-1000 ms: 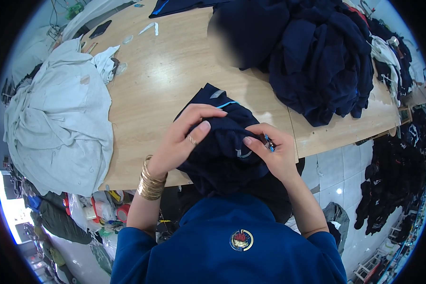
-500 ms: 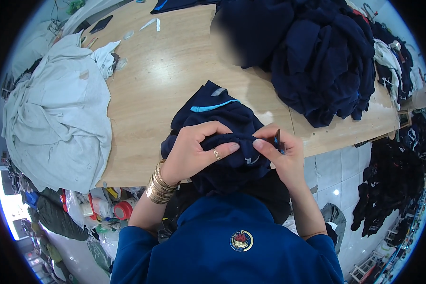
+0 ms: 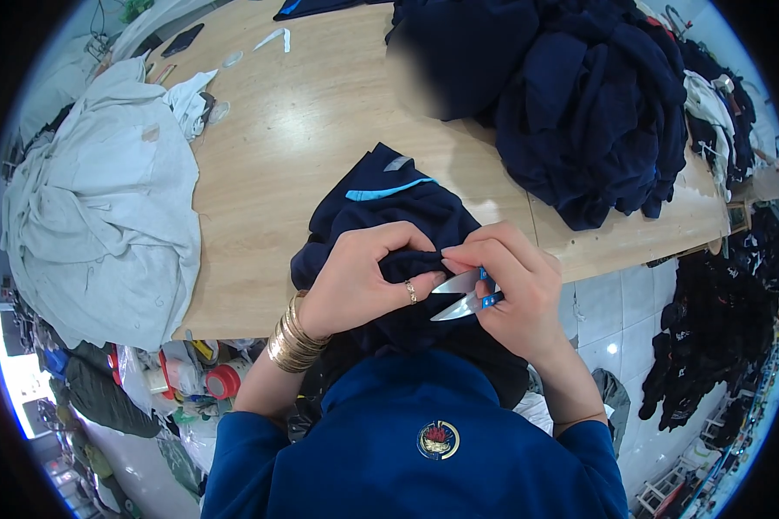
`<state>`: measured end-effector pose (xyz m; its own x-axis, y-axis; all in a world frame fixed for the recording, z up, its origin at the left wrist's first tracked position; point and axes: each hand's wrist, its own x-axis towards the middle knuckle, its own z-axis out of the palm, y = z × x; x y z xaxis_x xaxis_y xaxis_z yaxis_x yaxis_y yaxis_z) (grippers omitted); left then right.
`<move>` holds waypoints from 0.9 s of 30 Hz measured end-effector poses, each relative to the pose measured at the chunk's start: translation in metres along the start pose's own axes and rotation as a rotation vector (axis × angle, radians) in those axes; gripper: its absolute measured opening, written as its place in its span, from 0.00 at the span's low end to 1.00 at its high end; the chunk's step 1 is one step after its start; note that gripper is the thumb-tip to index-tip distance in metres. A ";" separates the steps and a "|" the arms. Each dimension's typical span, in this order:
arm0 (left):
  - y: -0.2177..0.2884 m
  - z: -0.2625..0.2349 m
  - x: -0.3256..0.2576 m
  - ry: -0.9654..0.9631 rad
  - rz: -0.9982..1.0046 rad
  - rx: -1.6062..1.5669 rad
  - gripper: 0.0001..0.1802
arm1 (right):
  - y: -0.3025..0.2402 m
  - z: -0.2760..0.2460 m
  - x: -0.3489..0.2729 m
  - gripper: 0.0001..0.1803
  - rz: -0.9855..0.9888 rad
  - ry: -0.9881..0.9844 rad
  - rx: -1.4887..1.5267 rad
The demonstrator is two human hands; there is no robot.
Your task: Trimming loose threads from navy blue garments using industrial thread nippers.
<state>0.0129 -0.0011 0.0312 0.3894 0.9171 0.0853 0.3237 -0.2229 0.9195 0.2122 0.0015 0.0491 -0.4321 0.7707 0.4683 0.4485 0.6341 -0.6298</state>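
A navy garment [image 3: 385, 212] with a light-blue strip and a small grey label lies bunched at the table's front edge, partly hanging over my lap. My left hand [image 3: 355, 272] is closed on a fold of it, thumb and fingers pinching the edge; a ring and several gold bangles are on that hand and wrist. Thread snips [image 3: 459, 309] with silver blades and blue grips sit in my right hand [image 3: 528, 290]. Their blades are apart and point left, just below the pinched fold. My right thumb and forefinger also touch the cloth beside my left fingertips.
A large heap of navy garments [image 3: 589, 121] covers the table's right side. On the left lies a pale grey cloth [image 3: 104, 216]. A phone [image 3: 183, 40] and a white strip [image 3: 274, 38] are at the back left. Dark clothes [image 3: 710, 337] lie on the floor at right.
My right hand has turned and shifted, bringing the snips' blades out from behind the fingers toward the cloth. My left hand keeps its pinch with a slight shift.
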 end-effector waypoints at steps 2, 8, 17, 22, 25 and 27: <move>-0.002 0.000 0.000 0.004 0.082 -0.013 0.15 | 0.000 -0.002 0.002 0.17 -0.029 -0.019 -0.051; 0.000 -0.003 -0.002 -0.014 -0.012 -0.081 0.15 | 0.007 -0.006 0.002 0.06 0.377 0.009 0.475; -0.001 -0.002 -0.003 -0.044 -0.022 -0.123 0.15 | -0.002 -0.019 0.003 0.13 0.256 -0.147 0.277; -0.003 0.000 -0.001 -0.073 -0.042 -0.148 0.15 | 0.008 -0.006 -0.004 0.18 0.062 -0.052 0.106; -0.007 -0.002 -0.004 -0.051 -0.059 -0.122 0.15 | 0.010 -0.008 -0.003 0.16 0.174 -0.035 0.112; -0.010 -0.002 -0.006 -0.024 -0.049 -0.093 0.15 | 0.009 -0.011 -0.003 0.12 0.331 -0.035 0.243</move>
<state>0.0054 -0.0034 0.0227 0.3956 0.9179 0.0311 0.2615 -0.1450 0.9542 0.2261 0.0061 0.0486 -0.3237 0.9254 0.1973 0.3714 0.3160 -0.8730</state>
